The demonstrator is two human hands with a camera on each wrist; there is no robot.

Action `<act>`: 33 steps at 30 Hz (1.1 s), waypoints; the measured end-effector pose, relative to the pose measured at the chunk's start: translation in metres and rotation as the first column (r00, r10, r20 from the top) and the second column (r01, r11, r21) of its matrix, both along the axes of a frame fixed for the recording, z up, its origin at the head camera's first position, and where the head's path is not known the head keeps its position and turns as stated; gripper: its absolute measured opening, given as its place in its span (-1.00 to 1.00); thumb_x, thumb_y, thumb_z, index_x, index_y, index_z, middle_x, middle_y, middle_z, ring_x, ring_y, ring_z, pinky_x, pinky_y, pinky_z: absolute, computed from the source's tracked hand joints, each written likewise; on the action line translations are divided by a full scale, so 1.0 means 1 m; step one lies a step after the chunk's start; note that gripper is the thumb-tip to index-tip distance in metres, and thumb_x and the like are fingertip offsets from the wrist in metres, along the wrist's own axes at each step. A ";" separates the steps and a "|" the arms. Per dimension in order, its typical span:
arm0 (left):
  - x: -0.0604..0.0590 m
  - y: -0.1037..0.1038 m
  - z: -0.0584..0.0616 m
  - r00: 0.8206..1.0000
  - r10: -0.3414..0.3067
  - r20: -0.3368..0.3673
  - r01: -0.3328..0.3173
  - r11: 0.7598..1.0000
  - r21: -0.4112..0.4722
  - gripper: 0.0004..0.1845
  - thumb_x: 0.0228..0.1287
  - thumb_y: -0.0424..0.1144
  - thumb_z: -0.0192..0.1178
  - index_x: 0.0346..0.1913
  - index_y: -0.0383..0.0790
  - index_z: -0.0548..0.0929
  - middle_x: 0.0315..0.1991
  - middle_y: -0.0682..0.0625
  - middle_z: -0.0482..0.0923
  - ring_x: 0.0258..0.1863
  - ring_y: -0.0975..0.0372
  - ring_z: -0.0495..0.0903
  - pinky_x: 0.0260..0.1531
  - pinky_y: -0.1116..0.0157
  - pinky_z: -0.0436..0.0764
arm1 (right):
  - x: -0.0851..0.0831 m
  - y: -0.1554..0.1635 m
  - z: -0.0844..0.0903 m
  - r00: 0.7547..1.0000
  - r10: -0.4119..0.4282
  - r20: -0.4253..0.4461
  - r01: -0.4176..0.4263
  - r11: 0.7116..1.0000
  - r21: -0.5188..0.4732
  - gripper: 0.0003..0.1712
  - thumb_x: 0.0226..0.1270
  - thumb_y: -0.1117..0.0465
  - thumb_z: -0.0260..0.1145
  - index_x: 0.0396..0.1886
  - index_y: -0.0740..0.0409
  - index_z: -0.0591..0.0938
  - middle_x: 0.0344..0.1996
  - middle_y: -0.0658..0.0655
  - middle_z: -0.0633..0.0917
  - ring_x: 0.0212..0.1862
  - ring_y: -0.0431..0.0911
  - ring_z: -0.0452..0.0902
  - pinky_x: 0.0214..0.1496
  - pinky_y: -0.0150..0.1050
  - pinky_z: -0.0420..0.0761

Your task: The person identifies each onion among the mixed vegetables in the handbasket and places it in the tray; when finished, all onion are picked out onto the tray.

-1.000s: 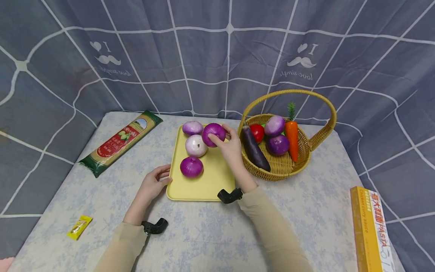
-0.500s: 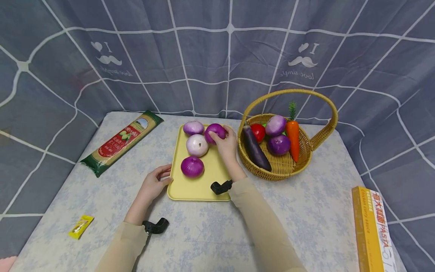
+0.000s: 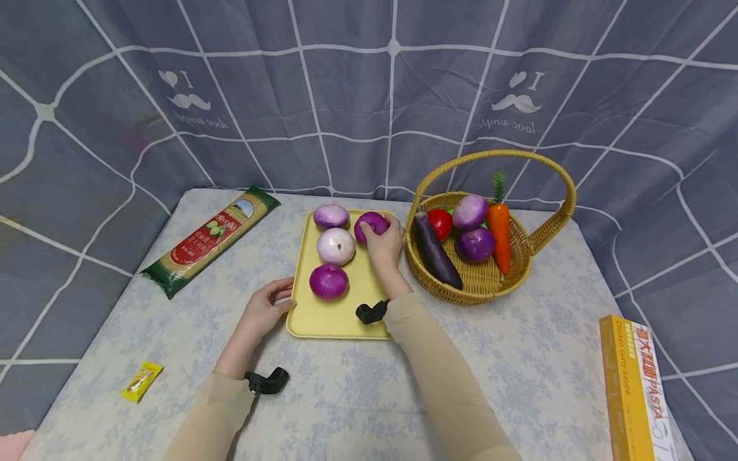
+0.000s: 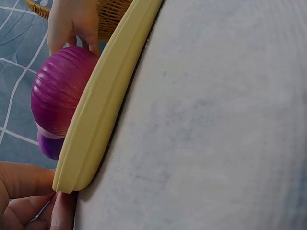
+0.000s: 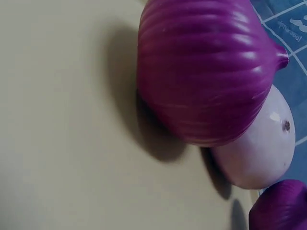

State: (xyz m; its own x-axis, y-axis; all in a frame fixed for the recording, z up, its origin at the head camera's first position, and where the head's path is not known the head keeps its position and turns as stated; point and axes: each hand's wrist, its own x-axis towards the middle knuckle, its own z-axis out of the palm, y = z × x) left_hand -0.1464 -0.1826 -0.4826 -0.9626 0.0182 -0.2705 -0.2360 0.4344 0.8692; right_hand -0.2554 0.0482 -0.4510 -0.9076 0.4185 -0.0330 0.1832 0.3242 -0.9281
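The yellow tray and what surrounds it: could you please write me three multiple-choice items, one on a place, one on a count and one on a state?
1. The wicker basket stands where?
A. right of the yellow tray
B. left of it
C. on it

2. How many onions lie on the tray?
A. two
B. four
C. six

3. The right hand is
A. idle on the table
B. holding a purple onion
C. lifting the carrot

Answers:
1 A, the head view shows it.
2 B, four are countable.
3 B, fingers curl round it.

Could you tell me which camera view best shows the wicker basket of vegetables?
The head view: the whole wicker basket shows, handle and contents included. The left wrist view catches only a sliver of weave behind the yellow tray. The right wrist view misses it entirely.
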 end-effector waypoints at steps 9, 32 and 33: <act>-0.002 0.002 0.004 1.000 -0.010 -0.006 0.009 1.000 -0.016 -0.44 0.37 -0.38 0.15 0.41 -0.29 0.37 0.24 -0.26 0.51 0.22 -0.02 0.51 0.07 0.30 0.62 | -0.001 0.000 -0.004 0.999 0.004 0.046 -0.005 1.000 0.013 -0.29 0.21 0.05 0.45 0.29 0.25 0.47 0.21 0.34 0.46 0.25 0.16 0.43 0.36 -0.09 0.47; -0.001 0.005 -0.002 0.999 0.028 0.018 -0.029 1.000 0.007 -0.44 0.37 -0.40 0.14 0.41 -0.28 0.37 0.24 -0.25 0.50 0.22 0.00 0.50 0.09 0.30 0.64 | 0.006 0.007 0.005 0.998 0.065 -0.023 -0.062 0.991 0.115 -0.32 0.21 0.10 0.43 0.30 0.23 0.47 0.24 0.30 0.50 0.30 0.14 0.42 0.36 -0.05 0.47; -0.001 0.005 -0.001 1.000 0.027 0.014 -0.027 1.000 0.006 -0.45 0.37 -0.40 0.13 0.41 -0.28 0.36 0.24 -0.26 0.50 0.22 0.00 0.50 0.08 0.30 0.64 | 0.007 0.008 0.007 0.997 0.066 -0.040 -0.061 0.991 0.122 -0.35 0.23 0.11 0.42 0.28 0.22 0.49 0.24 0.29 0.50 0.29 0.14 0.43 0.36 -0.05 0.48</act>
State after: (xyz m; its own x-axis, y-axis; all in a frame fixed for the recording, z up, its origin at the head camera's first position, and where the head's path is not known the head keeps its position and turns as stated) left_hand -0.1470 -0.1774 -0.4836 -0.9587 -0.0064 -0.2842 -0.2602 0.4220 0.8684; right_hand -0.2482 0.0560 -0.4439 -0.9320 0.3584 0.0542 0.1190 0.4440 -0.8881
